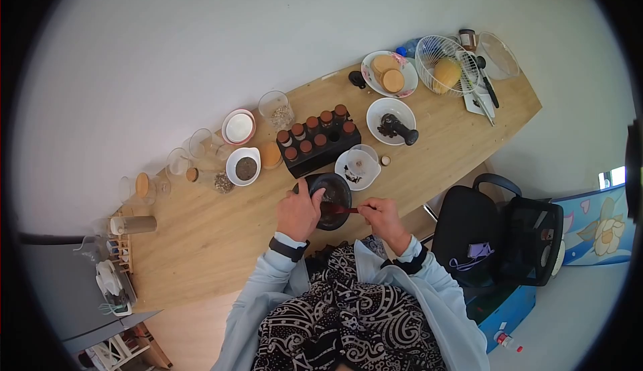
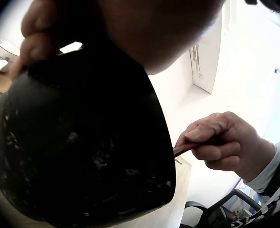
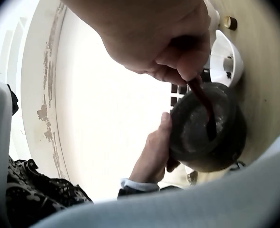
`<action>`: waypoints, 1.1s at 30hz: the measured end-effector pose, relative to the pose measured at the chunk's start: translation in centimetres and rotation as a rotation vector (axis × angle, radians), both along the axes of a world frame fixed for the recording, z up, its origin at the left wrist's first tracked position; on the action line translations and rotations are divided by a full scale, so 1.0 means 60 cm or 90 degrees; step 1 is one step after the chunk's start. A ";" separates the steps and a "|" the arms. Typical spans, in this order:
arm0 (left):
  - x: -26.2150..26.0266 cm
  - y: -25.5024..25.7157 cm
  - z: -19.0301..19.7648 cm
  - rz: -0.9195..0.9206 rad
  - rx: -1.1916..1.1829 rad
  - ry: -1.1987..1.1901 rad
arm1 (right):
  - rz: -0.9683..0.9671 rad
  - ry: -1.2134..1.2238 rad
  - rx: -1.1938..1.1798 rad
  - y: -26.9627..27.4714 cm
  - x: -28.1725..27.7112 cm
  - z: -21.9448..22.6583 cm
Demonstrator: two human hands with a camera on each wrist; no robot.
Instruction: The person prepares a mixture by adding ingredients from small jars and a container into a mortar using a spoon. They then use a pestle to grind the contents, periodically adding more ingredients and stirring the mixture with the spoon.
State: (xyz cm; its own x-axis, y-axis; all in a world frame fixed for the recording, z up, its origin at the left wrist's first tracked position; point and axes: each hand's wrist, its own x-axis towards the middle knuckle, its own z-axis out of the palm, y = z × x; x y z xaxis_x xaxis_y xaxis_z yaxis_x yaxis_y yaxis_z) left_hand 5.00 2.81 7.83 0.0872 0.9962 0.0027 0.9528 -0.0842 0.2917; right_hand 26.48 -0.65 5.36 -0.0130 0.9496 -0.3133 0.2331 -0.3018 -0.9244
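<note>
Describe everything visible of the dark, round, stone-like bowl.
The dark, round, stone-like bowl looks thick-walled, with whitish marks outside and pale traces inside. It is tilted, mouth toward the right hand, near the front edge of the pale wooden table; whether its base rests there is unclear. The left hand grips its rim, and a slim, dark-red utensil held in the right hand reaches inside.

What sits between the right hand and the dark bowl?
A thin reddish tool, held in the right hand, bridges the gap, its far end inside the dark bowl; the right wrist view shows it best.
</note>
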 end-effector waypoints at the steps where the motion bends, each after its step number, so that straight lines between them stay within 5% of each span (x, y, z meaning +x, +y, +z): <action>1: -0.002 0.000 -0.001 -0.008 0.000 0.005 | 0.007 -0.017 0.063 0.003 0.000 0.000; 7: 0.000 0.000 -0.001 -0.008 -0.004 0.007 | 0.096 -0.118 -0.039 0.019 0.036 0.035; 11: 0.003 0.002 0.005 -0.008 -0.007 0.014 | 0.060 -0.034 -0.064 0.013 0.008 0.015; 13: 0.001 0.000 0.006 -0.009 -0.012 0.015 | 0.051 -0.131 0.113 0.010 0.014 0.019; 20: 0.003 0.000 0.002 -0.017 0.009 0.016 | 0.078 -0.236 0.274 0.031 0.040 -0.015; 22: 0.005 0.000 0.002 -0.016 0.005 0.015 | 0.030 -0.012 -0.015 0.035 0.044 -0.039; 28: 0.000 0.000 -0.003 -0.009 0.005 0.016 | -0.037 0.295 -0.156 0.028 0.021 -0.108; 33: -0.003 -0.001 -0.002 0.012 -0.012 0.006 | -0.068 0.381 -0.171 0.016 0.006 -0.118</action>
State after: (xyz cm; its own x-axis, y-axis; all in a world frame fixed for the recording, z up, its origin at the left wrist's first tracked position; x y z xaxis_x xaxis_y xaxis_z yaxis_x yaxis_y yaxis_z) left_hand 4.83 2.77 7.68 0.0689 0.9975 -0.0173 0.9569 -0.0612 0.2839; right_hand 26.86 0.34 -1.72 -0.1680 0.8449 -0.5080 -0.3406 -0.5333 -0.7743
